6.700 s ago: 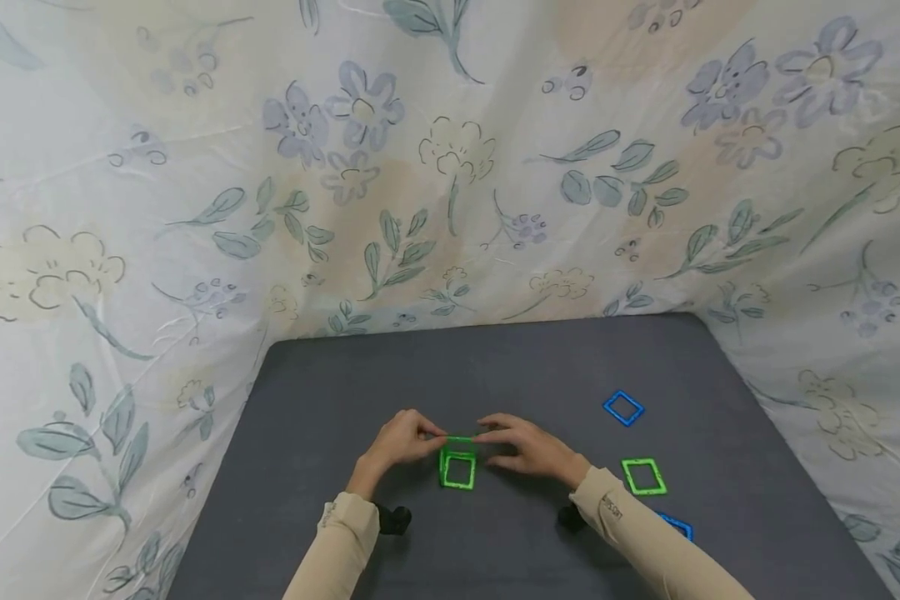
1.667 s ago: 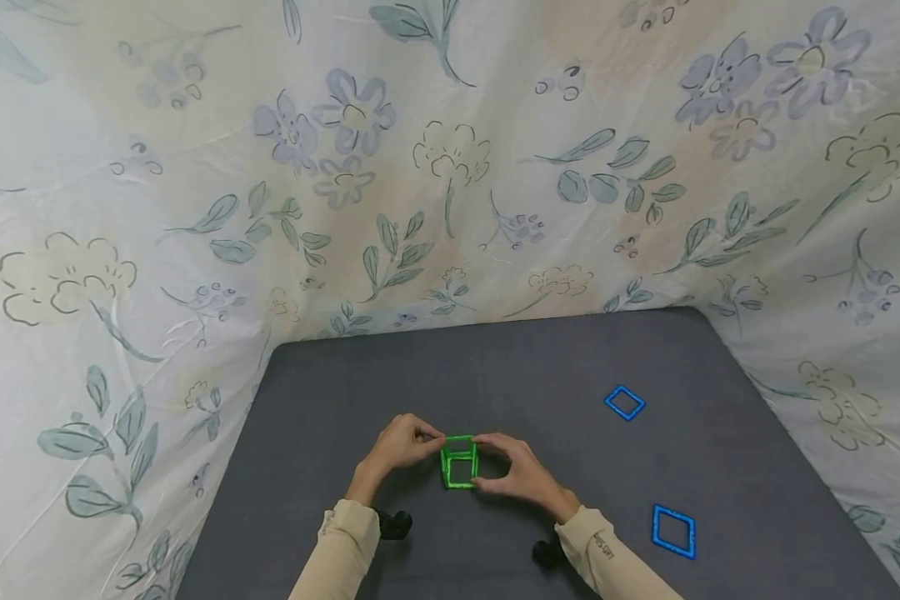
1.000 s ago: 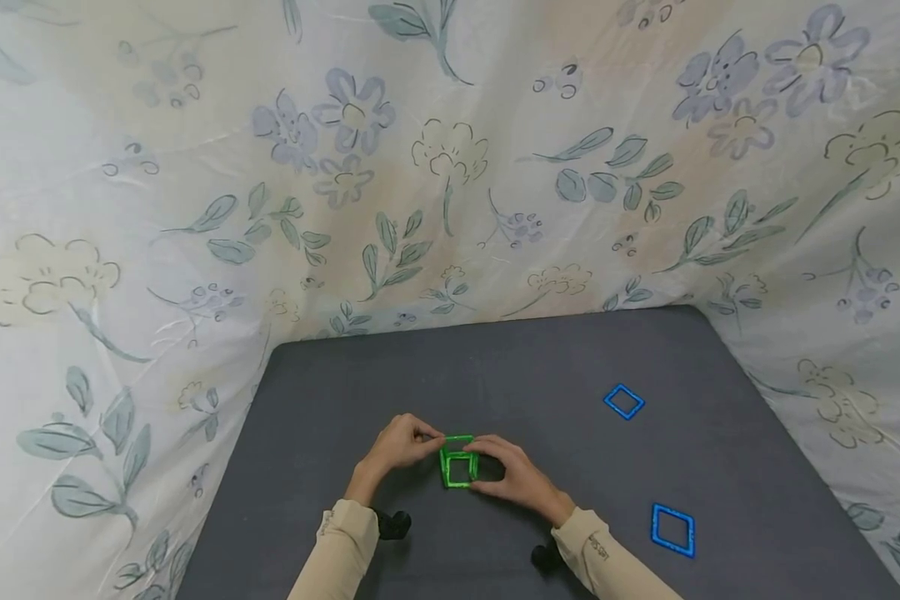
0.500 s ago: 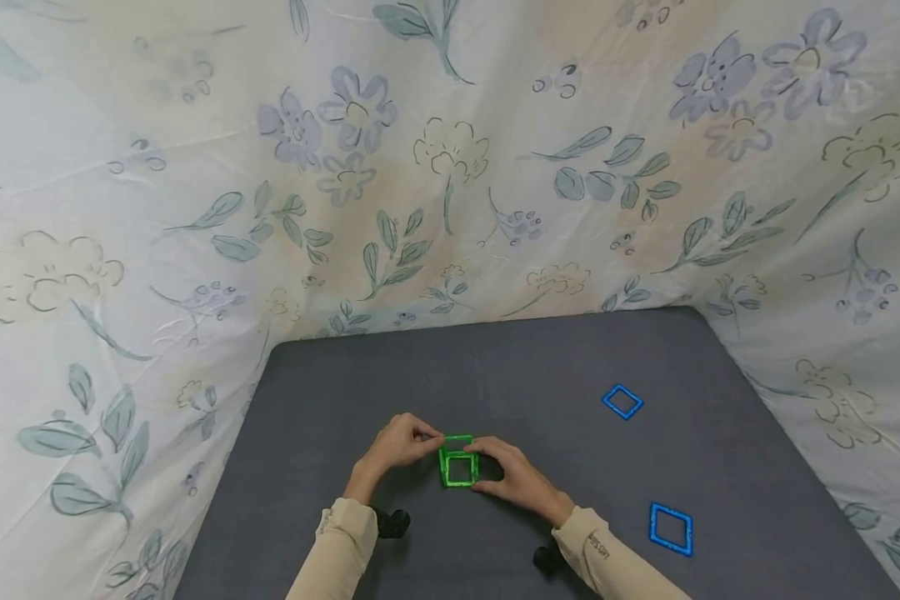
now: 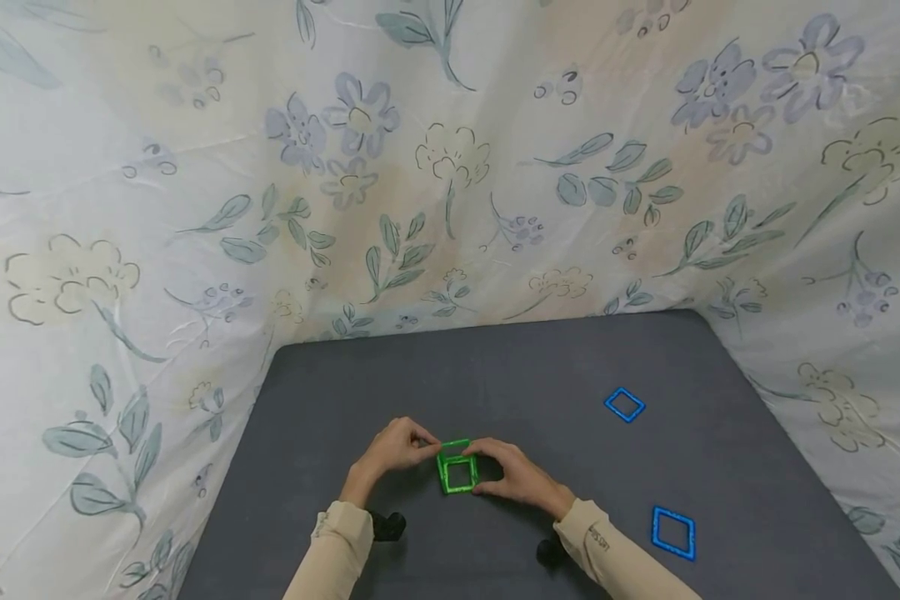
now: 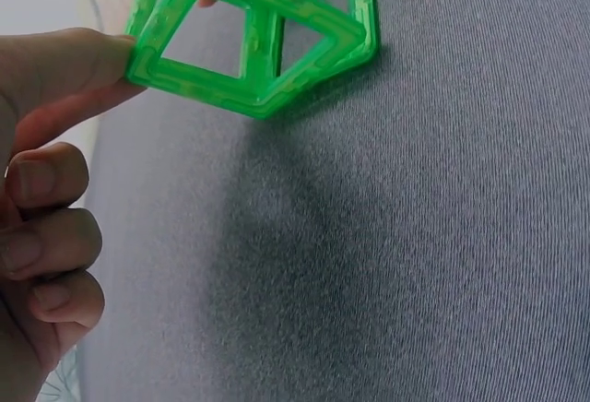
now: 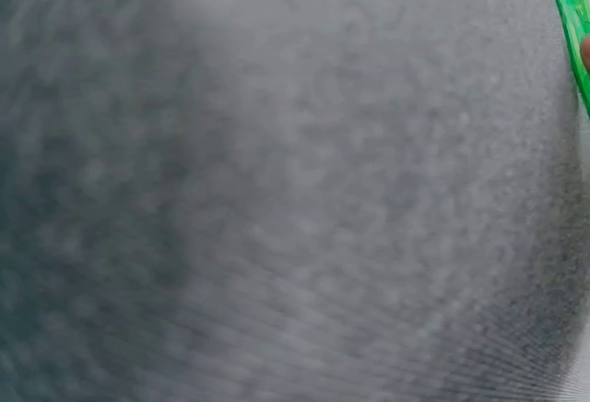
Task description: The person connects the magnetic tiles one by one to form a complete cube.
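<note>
Several green square magnetic tiles [image 5: 459,458] stand joined as a small box-like shape near the middle of the dark tabletop. My left hand [image 5: 395,447] pinches the far left corner between thumb and index finger; the other fingers are curled in the left wrist view, beside a tilted green tile [image 6: 198,84]. From the right, my right hand [image 5: 512,473] grips the shape, fingers on the far side and thumb near the front. Only an edge of green tile [image 7: 573,29] and a fingertip show in the right wrist view.
Two blue square magnetic tiles lie apart on the right of the table [image 5: 540,375]: one blue tile [image 5: 613,396] farther back, another blue tile [image 5: 655,525] nearer the front. Floral cloth [image 5: 450,250] hangs behind and beside the table.
Since the oldest frame, the loose green tile on the right has left its spot, and my right hand has come to grip the shape's right side. Lately the shape has turned slightly.
</note>
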### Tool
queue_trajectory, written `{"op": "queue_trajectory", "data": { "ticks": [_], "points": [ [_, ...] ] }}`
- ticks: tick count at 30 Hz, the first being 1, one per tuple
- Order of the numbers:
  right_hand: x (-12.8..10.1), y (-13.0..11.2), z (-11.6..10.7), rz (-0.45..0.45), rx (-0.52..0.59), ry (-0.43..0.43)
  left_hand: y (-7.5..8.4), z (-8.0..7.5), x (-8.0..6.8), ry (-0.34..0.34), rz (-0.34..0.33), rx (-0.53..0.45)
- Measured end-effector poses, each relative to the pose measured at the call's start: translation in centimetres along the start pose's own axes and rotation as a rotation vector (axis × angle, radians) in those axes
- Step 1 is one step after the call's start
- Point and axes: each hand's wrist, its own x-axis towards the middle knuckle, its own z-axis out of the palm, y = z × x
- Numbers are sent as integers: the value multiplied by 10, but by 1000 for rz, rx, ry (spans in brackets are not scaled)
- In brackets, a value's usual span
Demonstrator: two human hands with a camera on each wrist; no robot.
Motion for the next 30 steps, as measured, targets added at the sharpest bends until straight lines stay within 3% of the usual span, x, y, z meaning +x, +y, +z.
{"op": "queue_trajectory", "data": {
  "ticks": [5,12,20,30],
  "points": [
    [3,2,-1,17,-1,-35,-3,-2,0,-50,62,13],
    [5,4,-4,36,21,-97,-3,-5,1,-192,175,7],
    [7,7,-7,-1,30,-142,0,-8,-1,-337,136,-8],
    [10,5,-10,45,40,-154,-3,-7,-2,-327,122,-12]
  ]
}}
